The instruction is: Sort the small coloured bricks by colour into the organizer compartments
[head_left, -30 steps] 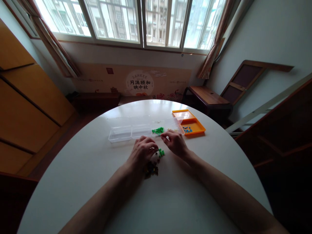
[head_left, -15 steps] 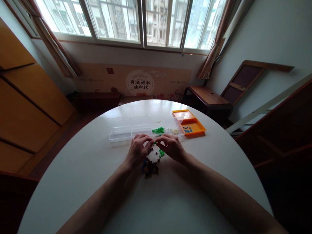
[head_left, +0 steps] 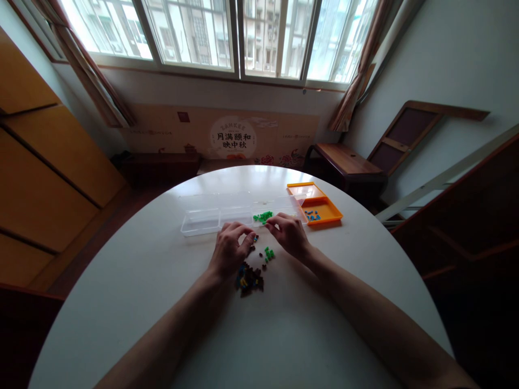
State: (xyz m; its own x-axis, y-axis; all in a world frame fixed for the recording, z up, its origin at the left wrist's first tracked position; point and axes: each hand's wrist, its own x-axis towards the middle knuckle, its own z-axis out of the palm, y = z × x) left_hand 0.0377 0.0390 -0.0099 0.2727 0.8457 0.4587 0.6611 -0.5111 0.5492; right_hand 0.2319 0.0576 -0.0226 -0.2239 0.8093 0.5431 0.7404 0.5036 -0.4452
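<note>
My left hand [head_left: 230, 249] rests on the white round table [head_left: 162, 292] with its fingers curled, fingertips touching small beads at the near edge of a clear plastic organiser box [head_left: 211, 216]. My right hand [head_left: 287, 233] is pinched at the box's right part, next to a heap of green beads [head_left: 263, 216] inside it; what it pinches is too small to see. A few loose green beads [head_left: 268, 253] lie between my hands. A dark mixed pile of beads [head_left: 250, 279] sits just below my left hand.
An orange tray [head_left: 324, 212] with blue beads stands right of the clear box. Beyond the table are a wooden bench [head_left: 348, 159], a folded wooden frame against the right wall, wooden cabinets on the left, and windows with curtains.
My right hand moved up from the loose beads to the clear box's right part. My left hand shifted slightly up and left, uncovering the dark pile.
</note>
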